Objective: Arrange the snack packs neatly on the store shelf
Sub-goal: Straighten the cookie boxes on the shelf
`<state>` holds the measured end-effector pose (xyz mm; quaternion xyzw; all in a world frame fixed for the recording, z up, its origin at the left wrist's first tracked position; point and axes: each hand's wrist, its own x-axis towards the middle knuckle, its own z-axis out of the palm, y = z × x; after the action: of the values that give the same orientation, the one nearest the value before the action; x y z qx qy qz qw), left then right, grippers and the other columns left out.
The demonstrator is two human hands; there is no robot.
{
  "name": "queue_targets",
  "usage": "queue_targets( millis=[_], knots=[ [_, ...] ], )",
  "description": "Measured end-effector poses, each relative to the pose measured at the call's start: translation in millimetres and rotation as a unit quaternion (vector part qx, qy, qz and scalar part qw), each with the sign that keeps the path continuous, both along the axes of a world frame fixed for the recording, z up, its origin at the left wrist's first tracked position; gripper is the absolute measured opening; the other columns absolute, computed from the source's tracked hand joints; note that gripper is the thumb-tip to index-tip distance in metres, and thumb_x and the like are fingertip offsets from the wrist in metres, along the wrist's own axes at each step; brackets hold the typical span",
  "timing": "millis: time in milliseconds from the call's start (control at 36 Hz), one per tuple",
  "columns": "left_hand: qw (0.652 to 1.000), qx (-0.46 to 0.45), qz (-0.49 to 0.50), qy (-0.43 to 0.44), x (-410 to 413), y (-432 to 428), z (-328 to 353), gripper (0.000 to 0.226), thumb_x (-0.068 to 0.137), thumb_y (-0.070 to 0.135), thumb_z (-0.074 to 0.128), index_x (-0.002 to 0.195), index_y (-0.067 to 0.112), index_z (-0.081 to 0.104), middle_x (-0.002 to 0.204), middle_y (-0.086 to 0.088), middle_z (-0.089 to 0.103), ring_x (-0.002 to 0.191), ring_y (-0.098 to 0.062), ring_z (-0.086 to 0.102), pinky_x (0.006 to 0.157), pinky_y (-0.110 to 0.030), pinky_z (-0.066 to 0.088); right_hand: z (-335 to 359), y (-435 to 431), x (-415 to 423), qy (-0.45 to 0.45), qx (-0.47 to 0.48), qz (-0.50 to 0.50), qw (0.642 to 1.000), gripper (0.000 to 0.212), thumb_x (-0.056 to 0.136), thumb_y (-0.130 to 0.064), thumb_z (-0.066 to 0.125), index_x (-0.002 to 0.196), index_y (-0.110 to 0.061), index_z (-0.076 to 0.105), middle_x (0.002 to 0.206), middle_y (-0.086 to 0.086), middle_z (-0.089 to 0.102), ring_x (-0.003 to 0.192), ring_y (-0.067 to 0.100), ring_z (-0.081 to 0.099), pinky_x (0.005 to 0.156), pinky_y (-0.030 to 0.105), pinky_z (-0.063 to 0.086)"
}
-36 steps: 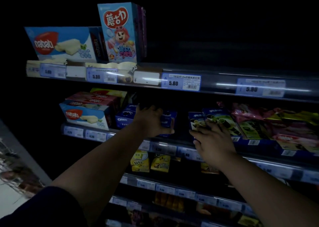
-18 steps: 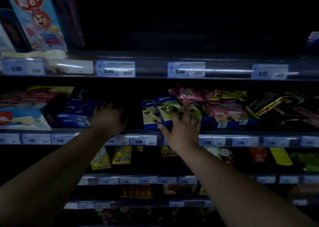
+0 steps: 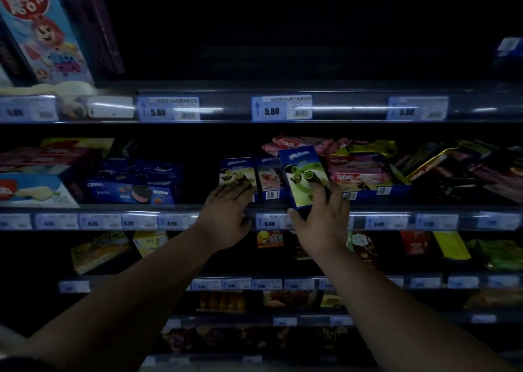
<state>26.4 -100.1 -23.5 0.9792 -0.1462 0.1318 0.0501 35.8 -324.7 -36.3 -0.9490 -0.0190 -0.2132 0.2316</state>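
My right hand grips a small blue-and-green Oreo box, tilted and lifted slightly off the front edge of the middle shelf. My left hand rests its fingertips on the lower front of another upright blue-and-green box. Between the two stands a blue box with a pink picture. It is dim, and whether the left fingers grip or only touch their box is unclear.
Flat blue Oreo boxes and white-blue wafer boxes lie left. Pink Nabati packs and mixed wrappers pile to the right. A tall cartoon box stands on the top shelf; more snacks fill lower shelves.
My view shifted right along the shelf. My left hand moved from the flat Oreo boxes to the small upright box; my right hand closed on its neighbour and pulled it forward.
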Motion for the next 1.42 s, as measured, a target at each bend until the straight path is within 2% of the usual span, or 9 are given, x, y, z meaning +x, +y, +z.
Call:
queue_targets(
  millis=[222,389,639,833,1000,1111,1306,1361,1417],
  knots=[
    [0.999,0.011,0.018,-0.036,-6,9,-2,0.073,0.073,0.040,0.062,0.140,0.016,0.045,0.141,-0.009,0.052,0.132,-0.030,0.046,0.114,-0.048,0.027,-2,3,1,-0.022,-0.004,0.008,1.000,0.070,0.082,-0.056,0.067,0.135,-0.015,0.047,0.144,0.024,0.035,0.121,0.044,0.035,0.105,0.059,0.032],
    [0.997,0.007,0.044,-0.058,-5,9,-7,0.071,0.071,0.047,0.057,0.135,0.016,0.048,0.130,-0.008,0.057,0.126,-0.030,0.047,0.113,-0.050,0.026,-6,15,2,-0.024,-0.036,0.025,0.999,0.059,0.084,-0.062,0.058,0.121,-0.016,0.050,0.137,0.026,0.041,0.114,0.048,0.043,0.105,0.062,0.032],
    [0.997,0.020,0.051,-0.061,0,6,-16,0.080,0.065,0.054,0.057,0.133,0.013,0.047,0.126,-0.012,0.059,0.124,-0.034,0.049,0.112,-0.053,0.023,3,6,4,-0.004,-0.023,0.054,0.998,0.065,0.089,-0.062,0.052,0.140,-0.022,0.040,0.153,0.017,0.024,0.138,0.043,0.022,0.116,0.052,0.015],
    [0.998,0.016,0.049,-0.046,2,12,-19,0.084,0.062,0.054,0.058,0.135,0.014,0.044,0.129,-0.013,0.057,0.127,-0.035,0.048,0.112,-0.054,0.020,20,-16,26,-0.027,-0.049,0.000,0.998,0.089,0.082,-0.079,0.040,0.150,-0.024,0.025,0.158,0.019,0.018,0.142,0.041,0.017,0.115,0.058,0.004],
    [0.997,0.013,0.047,-0.056,0,9,-19,0.084,0.059,0.052,0.061,0.132,0.011,0.047,0.125,-0.017,0.059,0.124,-0.039,0.051,0.110,-0.058,0.025,17,-53,28,-0.032,0.020,-0.110,0.993,0.084,0.076,-0.078,0.054,0.128,-0.012,0.045,0.132,0.020,0.042,0.120,0.038,0.037,0.097,0.048,0.027],
    [0.994,0.016,0.077,-0.073,-2,-10,-6,0.068,0.065,0.053,0.059,0.117,0.010,0.053,0.110,-0.017,0.063,0.107,-0.039,0.059,0.107,-0.064,0.025,11,-65,30,0.001,0.063,-0.144,0.988,0.082,0.077,-0.076,0.056,0.128,-0.012,0.045,0.134,0.019,0.040,0.122,0.039,0.036,0.099,0.046,0.026],
    [0.997,0.028,-0.071,-0.032,-4,-112,15,0.079,0.079,0.052,0.056,0.147,0.029,0.024,0.151,-0.007,0.032,0.138,-0.041,0.027,0.104,-0.058,0.038,6,-68,33,0.076,0.077,-0.141,0.984,0.085,0.079,-0.084,0.037,0.138,-0.023,0.043,0.152,0.017,0.022,0.137,0.039,0.023,0.110,0.052,0.016],
    [0.999,0.018,-0.032,0.021,4,-134,11,0.084,0.082,0.057,0.054,0.151,0.034,0.011,0.159,-0.005,0.010,0.143,-0.049,0.007,0.106,-0.062,0.032,6,-71,32,0.082,0.066,-0.129,0.986,0.068,0.090,-0.073,0.034,0.138,-0.025,0.043,0.155,0.017,0.018,0.138,0.039,0.021,0.110,0.051,0.013],
    [0.999,0.024,-0.023,0.034,18,-147,11,0.079,0.082,0.062,0.043,0.149,0.034,0.010,0.159,-0.009,0.009,0.143,-0.053,0.001,0.109,-0.066,0.024,4,-77,32,0.073,0.045,-0.115,0.990,0.049,0.098,-0.055,0.037,0.137,-0.026,0.044,0.156,0.017,0.018,0.137,0.039,0.025,0.109,0.050,0.014]
  ],
)
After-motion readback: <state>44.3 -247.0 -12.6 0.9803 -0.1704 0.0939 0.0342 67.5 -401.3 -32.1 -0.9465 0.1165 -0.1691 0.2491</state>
